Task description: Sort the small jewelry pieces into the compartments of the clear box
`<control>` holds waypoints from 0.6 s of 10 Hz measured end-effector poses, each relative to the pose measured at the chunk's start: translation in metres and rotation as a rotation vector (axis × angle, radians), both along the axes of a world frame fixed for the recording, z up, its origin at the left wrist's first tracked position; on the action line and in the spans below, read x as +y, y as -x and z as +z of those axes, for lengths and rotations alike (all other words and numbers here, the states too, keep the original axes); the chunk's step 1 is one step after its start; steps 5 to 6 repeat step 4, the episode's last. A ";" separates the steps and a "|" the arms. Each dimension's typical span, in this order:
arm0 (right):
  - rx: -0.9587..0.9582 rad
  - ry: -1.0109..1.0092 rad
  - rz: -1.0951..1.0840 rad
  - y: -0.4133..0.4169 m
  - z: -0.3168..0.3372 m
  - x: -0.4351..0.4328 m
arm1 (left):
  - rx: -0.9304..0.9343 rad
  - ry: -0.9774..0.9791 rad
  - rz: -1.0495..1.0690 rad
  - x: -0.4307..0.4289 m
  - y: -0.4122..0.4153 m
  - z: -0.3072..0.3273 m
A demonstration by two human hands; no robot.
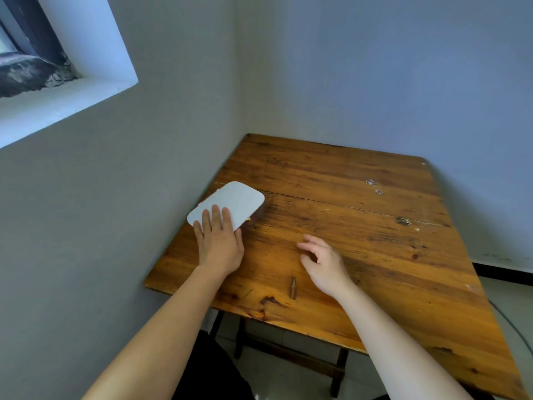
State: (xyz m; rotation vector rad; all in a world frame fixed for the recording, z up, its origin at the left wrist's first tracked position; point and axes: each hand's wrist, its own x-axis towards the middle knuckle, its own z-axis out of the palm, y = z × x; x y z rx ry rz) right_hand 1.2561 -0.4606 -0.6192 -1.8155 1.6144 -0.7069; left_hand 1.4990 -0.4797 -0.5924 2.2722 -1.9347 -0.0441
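Note:
A closed box (233, 201) with a pale rounded lid and a small gold clasp on its near side lies at the table's left edge. My left hand (219, 241) rests flat on the lid's near end, fingers spread. My right hand (320, 261) hovers over the middle of the table with its fingers loosely curled and nothing in it. A few small silver jewelry pieces (374, 186) lie on the far right part of the table, well away from both hands.
The wooden table (375, 255) stands in a corner, with walls on its left and far sides. A splintered notch (293, 287) marks the wood near the front edge. A window recess (57, 67) is at the upper left.

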 end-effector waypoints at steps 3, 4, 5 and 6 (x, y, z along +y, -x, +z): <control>-0.009 -0.076 0.062 0.006 0.003 -0.006 | 0.051 -0.082 0.269 -0.028 -0.002 0.008; -0.074 -0.156 0.076 0.007 0.013 -0.009 | 0.019 -0.041 0.276 -0.026 -0.001 0.004; -0.074 -0.156 0.076 0.007 0.013 -0.009 | 0.019 -0.041 0.276 -0.026 -0.001 0.004; -0.074 -0.156 0.076 0.007 0.013 -0.009 | 0.019 -0.041 0.276 -0.026 -0.001 0.004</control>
